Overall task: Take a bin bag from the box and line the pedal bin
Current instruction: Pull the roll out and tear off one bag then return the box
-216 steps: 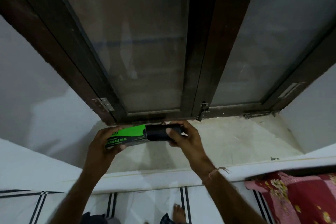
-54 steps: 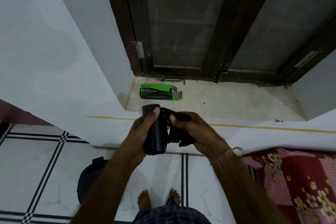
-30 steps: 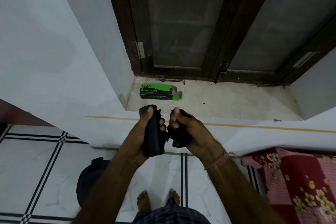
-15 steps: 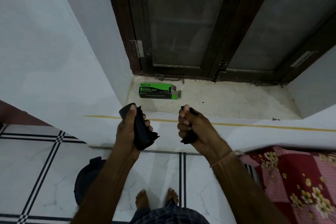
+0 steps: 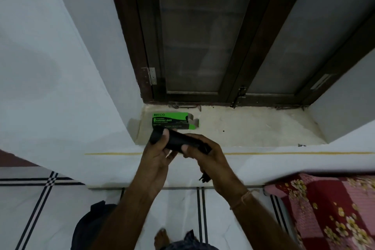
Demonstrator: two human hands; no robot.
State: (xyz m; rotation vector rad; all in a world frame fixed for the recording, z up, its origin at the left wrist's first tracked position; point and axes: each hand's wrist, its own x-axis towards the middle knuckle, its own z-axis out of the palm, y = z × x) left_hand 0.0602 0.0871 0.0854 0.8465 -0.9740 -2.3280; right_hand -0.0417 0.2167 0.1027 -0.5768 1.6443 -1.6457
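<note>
Window (image 5: 194, 32): dark wooden frame, frosted panes, fills the upper centre of the frame; a metal hinge (image 5: 151, 75) on its left post.

Wall (image 5: 50, 67): white, upper left, running down to a ledge edge with a thin yellow line.

Floor (image 5: 60, 219): white tiles with black stripe borders, across the bottom.

Sill (image 5: 253, 126): pale stone, centre right, below the window.

Bedcover (image 5: 328, 213): red and pink with yellow flowers, lower right corner.

Pedal bin (image 5: 89, 227): dark, rounded, only partly seen at the lower left of centre, on the floor behind the left forearm.

Box (image 5: 172, 121): green and black, printed "GARBAGE BAGS", lying flat on the left end of the sill, right-end flaps open.

Roll of bin bags (image 5: 176, 142): black, held level just below the box, at centre frame.

Left hand (image 5: 157, 158): thumb and fingers closed around the left end of the roll.

Right hand (image 5: 207, 156): fingers curled on the right end of the roll; a crumpled black bin bag (image 5: 205, 177) hangs out beneath the palm. A thread band circles the wrist.

Bare foot (image 5: 161, 238): bottom centre, on the tile.
</note>
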